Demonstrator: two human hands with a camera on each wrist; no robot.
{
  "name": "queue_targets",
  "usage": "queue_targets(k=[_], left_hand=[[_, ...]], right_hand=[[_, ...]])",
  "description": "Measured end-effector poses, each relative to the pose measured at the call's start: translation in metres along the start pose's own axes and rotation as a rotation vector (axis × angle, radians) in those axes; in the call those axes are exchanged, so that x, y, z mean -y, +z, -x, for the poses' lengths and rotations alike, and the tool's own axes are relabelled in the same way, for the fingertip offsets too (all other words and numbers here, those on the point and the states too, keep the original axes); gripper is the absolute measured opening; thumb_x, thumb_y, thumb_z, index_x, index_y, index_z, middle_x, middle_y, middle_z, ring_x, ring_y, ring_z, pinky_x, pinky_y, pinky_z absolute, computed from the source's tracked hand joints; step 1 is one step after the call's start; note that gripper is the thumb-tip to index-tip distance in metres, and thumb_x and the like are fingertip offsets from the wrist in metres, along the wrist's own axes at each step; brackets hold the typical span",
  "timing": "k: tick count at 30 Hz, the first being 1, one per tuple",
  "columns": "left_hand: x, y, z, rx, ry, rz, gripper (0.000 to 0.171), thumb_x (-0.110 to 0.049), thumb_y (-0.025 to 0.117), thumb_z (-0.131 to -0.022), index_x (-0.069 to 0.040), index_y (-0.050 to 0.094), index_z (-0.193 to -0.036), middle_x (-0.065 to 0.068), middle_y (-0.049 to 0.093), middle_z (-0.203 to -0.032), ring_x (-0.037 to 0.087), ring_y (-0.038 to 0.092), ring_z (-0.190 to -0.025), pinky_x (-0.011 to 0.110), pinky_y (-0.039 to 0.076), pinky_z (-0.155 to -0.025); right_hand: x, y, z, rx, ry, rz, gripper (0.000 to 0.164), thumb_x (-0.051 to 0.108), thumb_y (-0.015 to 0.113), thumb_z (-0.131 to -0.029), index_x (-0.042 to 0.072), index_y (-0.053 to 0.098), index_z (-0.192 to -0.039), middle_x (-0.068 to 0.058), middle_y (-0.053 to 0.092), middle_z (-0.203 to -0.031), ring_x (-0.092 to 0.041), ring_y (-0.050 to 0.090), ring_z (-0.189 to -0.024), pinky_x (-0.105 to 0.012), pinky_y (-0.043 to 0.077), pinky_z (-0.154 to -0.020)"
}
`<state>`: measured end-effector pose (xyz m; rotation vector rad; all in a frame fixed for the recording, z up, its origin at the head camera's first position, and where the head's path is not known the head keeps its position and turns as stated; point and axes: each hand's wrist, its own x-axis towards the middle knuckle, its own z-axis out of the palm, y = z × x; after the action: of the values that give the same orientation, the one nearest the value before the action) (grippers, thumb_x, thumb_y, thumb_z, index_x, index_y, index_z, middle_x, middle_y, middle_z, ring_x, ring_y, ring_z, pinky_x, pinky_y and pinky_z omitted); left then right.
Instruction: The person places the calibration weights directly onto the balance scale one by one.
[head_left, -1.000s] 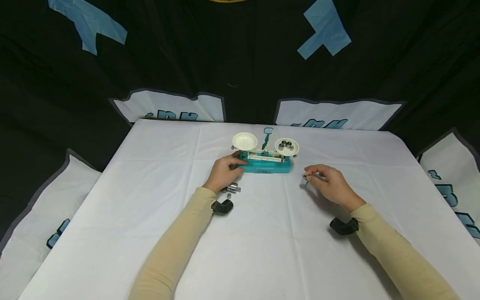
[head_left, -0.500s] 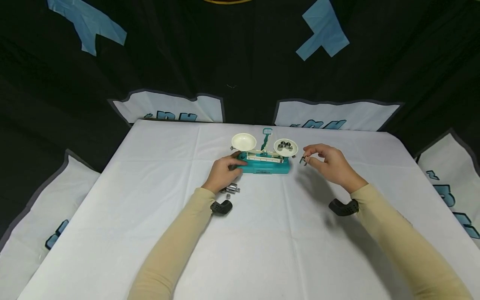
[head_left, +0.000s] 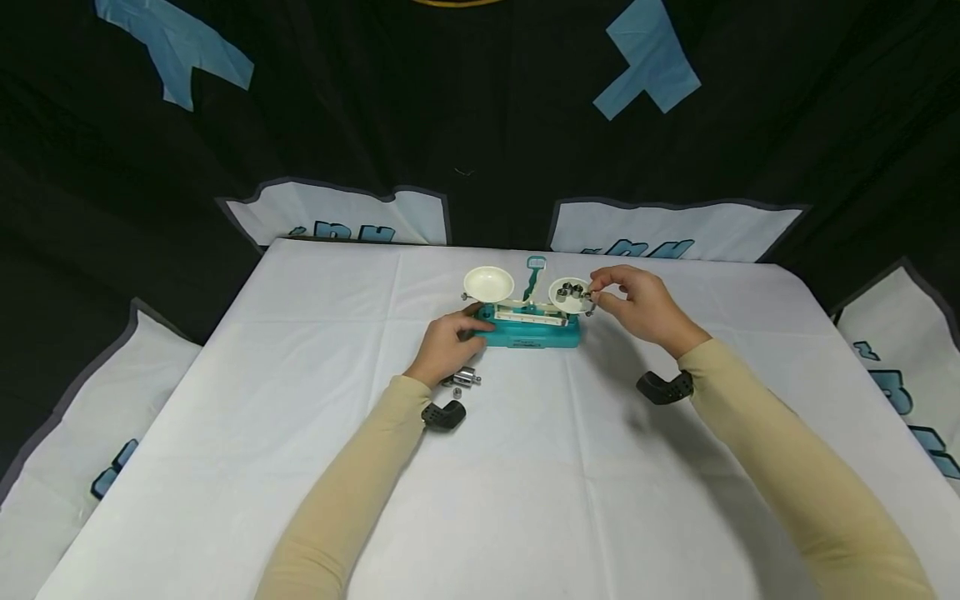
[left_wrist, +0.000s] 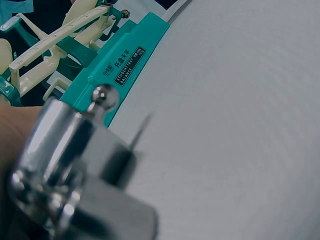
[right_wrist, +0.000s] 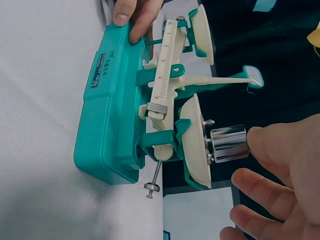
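A teal balance scale (head_left: 525,333) with two cream pans stands toward the back of the white table. My left hand (head_left: 446,343) grips the left end of its base, thumb and fingers against the casing. My right hand (head_left: 637,304) pinches a shiny metal weight (right_wrist: 229,143) at the right pan (right_wrist: 192,145); the weight's top is hidden behind the thumb. Several small metal weights (head_left: 569,290) sit in that pan, while the left pan (head_left: 489,284) holds nothing. Beside my left wrist lie larger metal weights (head_left: 465,377), blurred and close in the left wrist view.
A single small weight (head_left: 457,392) lies on the white tablecloth (head_left: 517,483) in front of the larger ones. Behind the table hangs a black curtain (head_left: 480,125) with blue tape. Each wrist carries a black camera mount (head_left: 444,415).
My right hand has moved left and away from me, bringing the weight from beside the scale to the right pan. My left hand has stayed on the base.
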<state>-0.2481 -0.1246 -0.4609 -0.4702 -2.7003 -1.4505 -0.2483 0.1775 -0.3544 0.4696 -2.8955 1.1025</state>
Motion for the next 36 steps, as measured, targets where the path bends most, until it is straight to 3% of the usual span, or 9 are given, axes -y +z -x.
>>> queue_targets(k=[12,36], left_hand=[[-0.002,0.001,-0.001,-0.004,0.007,-0.013,0.027,-0.006,0.065,-0.089,-0.006,0.079,-0.112,0.009,0.055,-0.153,0.028,0.048,-0.146,0.042,0.037,-0.123],[0.000,-0.001,0.000,-0.002,0.008,0.009,0.027,-0.006,0.066,-0.088,-0.006,0.079,-0.112,0.011,0.055,-0.152,0.029,0.047,-0.146,0.042,0.036,-0.124]], right_hand=[[-0.004,0.010,-0.016,0.008,0.023,0.018,0.014,0.009,0.059,-0.100,-0.001,0.067,-0.106,-0.021,0.059,-0.144,-0.039,0.049,-0.139,-0.058,0.043,-0.112],[-0.005,0.019,-0.025,0.028,0.018,0.033,0.017,0.008,0.055,-0.101,-0.002,0.068,-0.107,-0.023,0.058,-0.144,-0.039,0.050,-0.139,-0.057,0.043,-0.115]])
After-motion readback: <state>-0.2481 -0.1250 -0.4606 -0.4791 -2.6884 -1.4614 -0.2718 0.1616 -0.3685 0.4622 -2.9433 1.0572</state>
